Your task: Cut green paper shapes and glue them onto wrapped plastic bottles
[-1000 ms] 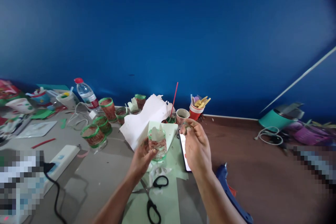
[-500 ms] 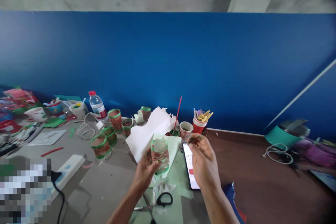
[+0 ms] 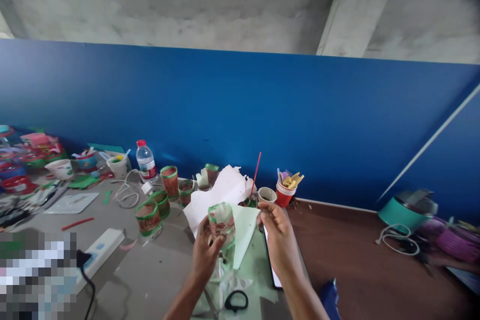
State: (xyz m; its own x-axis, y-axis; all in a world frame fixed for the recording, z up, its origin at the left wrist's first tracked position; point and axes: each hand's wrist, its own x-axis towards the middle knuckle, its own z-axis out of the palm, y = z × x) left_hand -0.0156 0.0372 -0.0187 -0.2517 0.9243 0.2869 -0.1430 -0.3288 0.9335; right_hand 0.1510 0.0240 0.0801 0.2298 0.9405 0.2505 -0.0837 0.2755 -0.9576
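Note:
My left hand [image 3: 204, 250] grips a clear cup [image 3: 222, 221] with a green-edged rim and reddish-brown patches on its side. To its right my right hand [image 3: 280, 242] is held up, thumb and fingers pinched together; whatever is between them is too small to make out. A phone [image 3: 276, 280] lies partly hidden beneath that hand. Behind the cup are a torn white sheet [image 3: 228, 185] and a pale green sheet [image 3: 245, 227]. Black-handled scissors [image 3: 236, 301] rest on the table below my hands.
Several green-rimmed brown cups, such as this one [image 3: 148, 217], stand to the left near a water bottle [image 3: 146, 162]. A paper cup [image 3: 267, 195] and a red cup of plastic cutlery [image 3: 285, 195] stand behind my right hand. A power strip [image 3: 99, 255] lies at left.
The cup in my left hand has tipped, showing more of its opening. My right hand has come slightly left, closer to the cup. The camera view has tilted upward.

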